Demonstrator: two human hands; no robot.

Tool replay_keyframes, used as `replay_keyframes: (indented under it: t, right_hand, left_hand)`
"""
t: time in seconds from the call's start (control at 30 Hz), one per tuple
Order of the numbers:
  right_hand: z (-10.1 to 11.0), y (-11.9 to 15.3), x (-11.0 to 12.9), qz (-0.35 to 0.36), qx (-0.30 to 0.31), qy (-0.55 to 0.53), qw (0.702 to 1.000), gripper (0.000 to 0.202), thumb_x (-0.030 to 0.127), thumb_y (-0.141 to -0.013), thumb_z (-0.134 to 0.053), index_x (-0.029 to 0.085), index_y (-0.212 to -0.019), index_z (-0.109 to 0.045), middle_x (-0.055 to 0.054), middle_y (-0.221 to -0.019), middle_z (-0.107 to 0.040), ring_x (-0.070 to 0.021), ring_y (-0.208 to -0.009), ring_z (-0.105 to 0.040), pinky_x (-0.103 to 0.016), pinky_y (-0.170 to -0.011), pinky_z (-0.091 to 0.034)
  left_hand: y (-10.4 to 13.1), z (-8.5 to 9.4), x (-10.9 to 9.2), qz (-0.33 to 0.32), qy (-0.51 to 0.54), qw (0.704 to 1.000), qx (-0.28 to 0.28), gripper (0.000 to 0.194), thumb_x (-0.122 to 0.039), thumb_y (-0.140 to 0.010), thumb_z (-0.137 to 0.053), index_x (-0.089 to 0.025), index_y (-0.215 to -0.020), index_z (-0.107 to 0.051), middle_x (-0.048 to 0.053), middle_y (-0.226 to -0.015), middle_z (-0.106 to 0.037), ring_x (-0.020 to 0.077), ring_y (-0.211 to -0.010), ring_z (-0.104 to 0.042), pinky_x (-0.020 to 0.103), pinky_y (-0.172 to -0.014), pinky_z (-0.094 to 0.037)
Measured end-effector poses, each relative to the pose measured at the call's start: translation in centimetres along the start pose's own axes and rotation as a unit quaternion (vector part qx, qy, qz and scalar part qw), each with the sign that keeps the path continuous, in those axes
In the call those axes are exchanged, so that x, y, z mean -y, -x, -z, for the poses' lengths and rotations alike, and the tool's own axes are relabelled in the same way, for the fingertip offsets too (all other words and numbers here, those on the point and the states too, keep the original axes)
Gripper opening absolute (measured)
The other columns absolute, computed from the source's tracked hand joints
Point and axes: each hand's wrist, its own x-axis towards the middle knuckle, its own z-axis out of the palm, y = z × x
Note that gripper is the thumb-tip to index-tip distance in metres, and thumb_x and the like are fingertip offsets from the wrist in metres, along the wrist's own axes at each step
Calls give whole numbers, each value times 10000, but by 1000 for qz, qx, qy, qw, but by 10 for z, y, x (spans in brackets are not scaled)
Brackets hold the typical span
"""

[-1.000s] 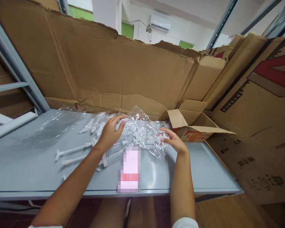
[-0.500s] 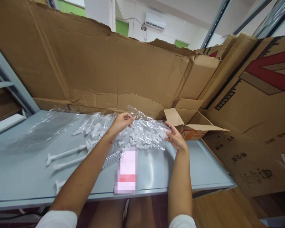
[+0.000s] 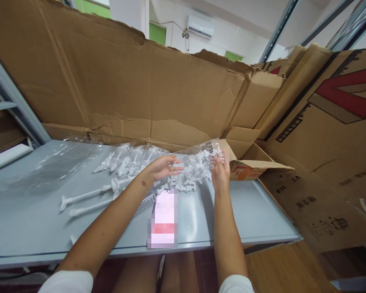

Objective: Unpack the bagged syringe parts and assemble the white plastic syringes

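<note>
The place appears to be a storeroom or small packing workspace. The right hand (image 3: pixel 220 173) touches a clear bag (image 3: pixel 209 148) by many small white plastic parts (image 3: pixel 187 177), above a grey metal worktop (image 3: pixel 247 215). Just right of that hand sits an opened small carton (image 3: pixel 247 174); farther right stands a large printed carton (image 3: pixel 311 191). Beyond the hand rises a torn cardboard sheet (image 3: pixel 171 89), with steel rack posts (image 3: pixel 279 30) and a wall air conditioner (image 3: pixel 200 27) past it.
</note>
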Motion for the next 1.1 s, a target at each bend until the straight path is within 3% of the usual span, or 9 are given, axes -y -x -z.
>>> replay_keyframes:
  t: [0.23, 0.33, 0.5, 0.63, 0.77, 0.9, 1.0, 1.1]
  right_hand:
    - [-2, -6, 10, 26, 11, -9, 1000, 495, 322, -785, -543, 285, -1255, -389, -68, -1315, -462, -157, -1148, -499, -412, -1001, -347]
    - [-12, -8, 19, 49, 40, 1, 998, 503, 329, -793, -535, 274, -1266, -369, -70, -1284, -493, -165, -1140, -507, -435, -1012, -331]
    - [-40, -14, 36, 94, 145, 51, 984, 492, 351, -811, -511, 293, -1275, -358, -54, -1240, -530, -175, -1151, -497, -441, -1028, -311]
    - [-59, -22, 47, 123, 194, 127, 965, 509, 391, -823, -477, 315, -1302, -323, -49, -1270, -502, -186, -1199, -445, -432, -1021, -327]
    - [-68, -26, 57, 148, 194, 156, 957, 525, 408, -825, -458, 330, -1318, -296, -45, -1276, -493, -191, -1196, -445, -414, -1003, -355]
    - [-68, -21, 74, 133, 143, 142, 970, 517, 403, -827, -444, 343, -1317, -289, -38, -1248, -512, -201, -1164, -478, -422, -951, -407]
    - [-64, -15, 84, 97, 117, 124, 981, 466, 372, -835, -432, 345, -1288, -324, -30, -1221, -531, -192, -1126, -514, -418, -923, -434]
    - [-59, -13, 87, 70, 110, 98, 987, 407, 339, -829, -446, 326, -1232, -390, -32, -1205, -544, -186, -1103, -533, -413, -908, -450]
  left_hand:
    - [-8, 12, 8, -45, -202, 976, -64, 292, -321, -545, -705, -163, -740, -556, 90, -1013, -594, 187, -843, -616, 284, -784, -466]
    - [-12, 17, 14, -52, -321, 944, -65, 294, -377, -610, -634, -153, -795, -589, 96, -976, -616, 178, -798, -617, 263, -706, -474]
    - [-19, 24, 24, -74, -456, 881, -107, 199, -336, -663, -546, -144, -659, -598, 25, -628, -604, 166, -617, -588, 249, -574, -431]
    - [-21, 25, 27, -96, -489, 858, -128, 140, -279, -639, -564, -152, -588, -592, 9, -550, -575, 171, -612, -573, 246, -573, -403]
    - [-17, 21, 21, -129, -508, 834, -171, 135, -275, -660, -566, -168, -723, -620, 47, -744, -634, 201, -739, -584, 276, -674, -415]
    - [-3, 11, 7, -281, -475, 799, -239, 285, -326, -703, -567, -225, -969, -578, 63, -1007, -603, 222, -919, -551, 317, -821, -393]
    - [12, -1, -5, -384, -423, 797, -196, 338, -343, -711, -579, -250, -1036, -558, 46, -1108, -573, 211, -1030, -510, 311, -895, -362]
    - [22, -11, -11, -384, -388, 827, -135, 232, -356, -729, -563, -222, -915, -592, 32, -935, -628, 181, -912, -558, 291, -848, -395]
